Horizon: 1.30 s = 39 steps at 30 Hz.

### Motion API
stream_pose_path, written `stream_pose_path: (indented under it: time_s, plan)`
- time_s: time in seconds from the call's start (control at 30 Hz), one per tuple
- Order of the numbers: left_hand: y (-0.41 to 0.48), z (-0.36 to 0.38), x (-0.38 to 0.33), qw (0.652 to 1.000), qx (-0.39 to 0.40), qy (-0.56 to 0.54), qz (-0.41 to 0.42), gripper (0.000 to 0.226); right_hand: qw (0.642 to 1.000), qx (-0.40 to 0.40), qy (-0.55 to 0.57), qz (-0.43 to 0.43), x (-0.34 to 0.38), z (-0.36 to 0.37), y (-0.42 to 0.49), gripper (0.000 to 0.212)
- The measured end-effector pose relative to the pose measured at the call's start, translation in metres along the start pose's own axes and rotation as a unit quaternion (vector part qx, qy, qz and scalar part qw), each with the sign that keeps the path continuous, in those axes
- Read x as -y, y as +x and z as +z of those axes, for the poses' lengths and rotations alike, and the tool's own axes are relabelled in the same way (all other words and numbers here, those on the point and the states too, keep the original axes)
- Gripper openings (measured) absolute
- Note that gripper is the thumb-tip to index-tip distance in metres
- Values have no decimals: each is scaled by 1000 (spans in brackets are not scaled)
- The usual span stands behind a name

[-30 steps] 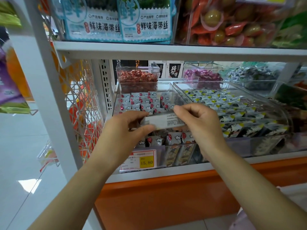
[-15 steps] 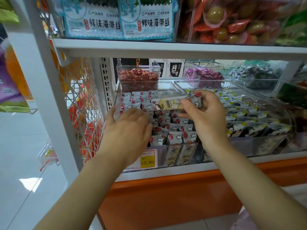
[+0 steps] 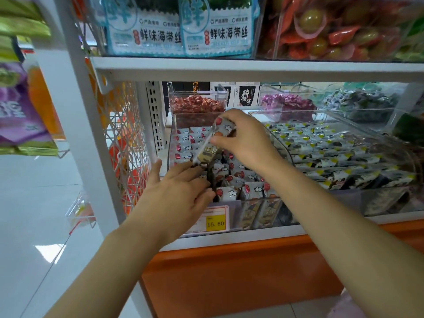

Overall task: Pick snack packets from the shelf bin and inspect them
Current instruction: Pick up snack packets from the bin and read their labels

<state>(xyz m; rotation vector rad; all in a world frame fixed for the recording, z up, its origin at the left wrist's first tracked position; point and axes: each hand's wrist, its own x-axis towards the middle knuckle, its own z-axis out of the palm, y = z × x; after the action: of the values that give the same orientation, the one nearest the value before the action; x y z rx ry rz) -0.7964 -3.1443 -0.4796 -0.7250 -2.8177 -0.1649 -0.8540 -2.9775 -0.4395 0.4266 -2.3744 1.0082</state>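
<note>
Single view only, head-worn and wide-angle. It faces forward and slightly downward, set close to the shelf [image 3: 252,70] and its bin [image 3: 235,212]. Frame edges appear bowed, probably lens distortion.

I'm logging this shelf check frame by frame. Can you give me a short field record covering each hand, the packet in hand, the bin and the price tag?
right hand: pinches one snack packet, tilted, raised above the bin
left hand: fingers stretched into the bin, touching packets there
snack packet: grey-white wrapper, red spots, dark label at its lower end
bin: clear, holds rows of matching packets
price tag: yellow, reads 15.80, at the bin's front
neighbouring bin: clear, packets with yellow marks
</note>
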Motion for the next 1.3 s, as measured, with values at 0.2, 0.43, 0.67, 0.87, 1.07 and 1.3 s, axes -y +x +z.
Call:
stream_pose_path:
  time_s: [0.2,0.43,0.67,0.87,1.07,1.3]
  plan:
    - [-2,1,4,1000,-16,24,11,55,987,93,-129,-22,1,28,10,43]
    - [-3,-10,16,994,-109,9,-14,49,924,275,-259,-49,-10,29,12,30]
    - [-2,-7,23,995,-96,-5,-30,50,992,114,-53,29,-18,31,37,20]
    - [-2,-7,21,994,-101,-30,-36,42,957,186,-222,-8,-23,54,45,8]
    - [-2,-12,19,980,-177,-55,-70,34,998,8,46,37,-10,21,30,10]
    - [-1,-19,-1,945,-260,-192,-53,40,961,-109,241,81,4,-25,-20,12]
